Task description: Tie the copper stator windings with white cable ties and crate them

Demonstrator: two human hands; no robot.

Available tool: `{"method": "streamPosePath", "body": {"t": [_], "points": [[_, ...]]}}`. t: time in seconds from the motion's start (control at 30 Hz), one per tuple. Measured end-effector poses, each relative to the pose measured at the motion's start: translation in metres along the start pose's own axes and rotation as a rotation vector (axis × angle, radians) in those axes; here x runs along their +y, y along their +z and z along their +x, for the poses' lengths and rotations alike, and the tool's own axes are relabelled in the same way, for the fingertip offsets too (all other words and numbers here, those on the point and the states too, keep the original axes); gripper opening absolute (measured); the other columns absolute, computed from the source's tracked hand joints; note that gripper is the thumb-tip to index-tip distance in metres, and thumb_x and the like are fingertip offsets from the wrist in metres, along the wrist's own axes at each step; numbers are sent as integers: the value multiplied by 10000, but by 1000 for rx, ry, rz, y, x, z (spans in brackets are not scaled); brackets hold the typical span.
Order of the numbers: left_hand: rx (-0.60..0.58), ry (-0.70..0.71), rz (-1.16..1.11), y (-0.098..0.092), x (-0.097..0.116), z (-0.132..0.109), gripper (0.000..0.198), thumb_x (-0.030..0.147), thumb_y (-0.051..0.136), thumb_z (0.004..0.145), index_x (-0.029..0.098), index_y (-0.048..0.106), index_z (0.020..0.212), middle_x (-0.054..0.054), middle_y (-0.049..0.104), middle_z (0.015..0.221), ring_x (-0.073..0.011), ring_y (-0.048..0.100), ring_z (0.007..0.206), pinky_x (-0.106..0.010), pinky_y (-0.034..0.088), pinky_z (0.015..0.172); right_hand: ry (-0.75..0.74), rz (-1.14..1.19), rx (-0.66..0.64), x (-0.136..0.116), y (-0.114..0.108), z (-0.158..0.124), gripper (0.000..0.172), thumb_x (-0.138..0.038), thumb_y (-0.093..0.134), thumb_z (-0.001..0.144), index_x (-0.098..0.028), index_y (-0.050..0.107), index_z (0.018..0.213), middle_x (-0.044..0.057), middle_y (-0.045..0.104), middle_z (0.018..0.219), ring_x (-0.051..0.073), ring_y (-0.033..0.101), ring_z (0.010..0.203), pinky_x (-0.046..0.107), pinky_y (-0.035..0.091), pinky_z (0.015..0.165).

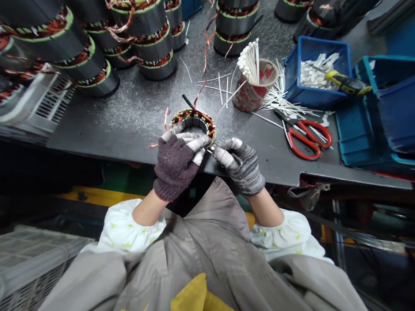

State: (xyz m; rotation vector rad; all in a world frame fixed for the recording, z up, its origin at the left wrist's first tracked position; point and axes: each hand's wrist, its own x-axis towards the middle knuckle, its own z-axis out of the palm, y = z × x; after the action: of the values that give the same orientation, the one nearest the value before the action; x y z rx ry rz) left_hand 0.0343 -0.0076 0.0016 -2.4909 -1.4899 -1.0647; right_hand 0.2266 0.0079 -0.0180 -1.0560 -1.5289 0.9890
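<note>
A ring-shaped motor stator [212, 124] with copper windings lies near the table's front edge. My left hand [176, 164], in a dark purple glove with white-wrapped fingertips, grips its near rim. Copper wires and a short black sleeve stick out from the stator's far and left sides. At the stator's right edge, my right hand [242, 167], in a grey glove with white-wrapped fingers, is closed in a pinch. A small pale end shows by its fingertips, too small to name. The fingers partly hide the near side of the ring.
Stacked stators [155, 54] crowd the left and back. A cup [246, 97] of white cable ties stands beyond my right hand, with loose ties around it. Red-handled scissors [306, 139], a blue bin [294, 80] holding white pieces and a yellow-black tool [346, 84], and teal bins [359, 138] lie right.
</note>
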Motion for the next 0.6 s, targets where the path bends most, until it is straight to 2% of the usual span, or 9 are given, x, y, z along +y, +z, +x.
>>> {"method": "streamPosePath", "body": {"t": [0.13, 0.4, 0.6], "points": [[-47, -39, 57, 4, 1, 1, 377, 343, 552, 997, 253, 752, 1303, -84, 800, 1147, -297, 694, 1195, -521, 409, 1131, 30, -29, -26, -1, 1, -2, 399, -615, 708, 952, -218, 745, 942, 43, 771, 869, 195, 712, 788, 353, 634, 771], [-68, -23, 78, 3, 0, 2, 397, 343, 550, 986, 258, 755, 1315, -95, 786, 1114, -307, 678, 1172, -528, 405, 1096, 24, 24, -24, 3, 1, 0, 368, -582, 719, 944, -214, 740, 939, 36, 776, 884, 189, 711, 794, 339, 624, 772], [-94, -6, 46, -1, 2, 2, 379, 363, 566, 984, 259, 756, 1295, -86, 799, 1152, -301, 692, 1194, -532, 405, 1129, -44, -102, -35, 11, 3, 5, 371, -562, 671, 987, -208, 774, 958, 54, 780, 894, 201, 715, 809, 341, 611, 799]]}}
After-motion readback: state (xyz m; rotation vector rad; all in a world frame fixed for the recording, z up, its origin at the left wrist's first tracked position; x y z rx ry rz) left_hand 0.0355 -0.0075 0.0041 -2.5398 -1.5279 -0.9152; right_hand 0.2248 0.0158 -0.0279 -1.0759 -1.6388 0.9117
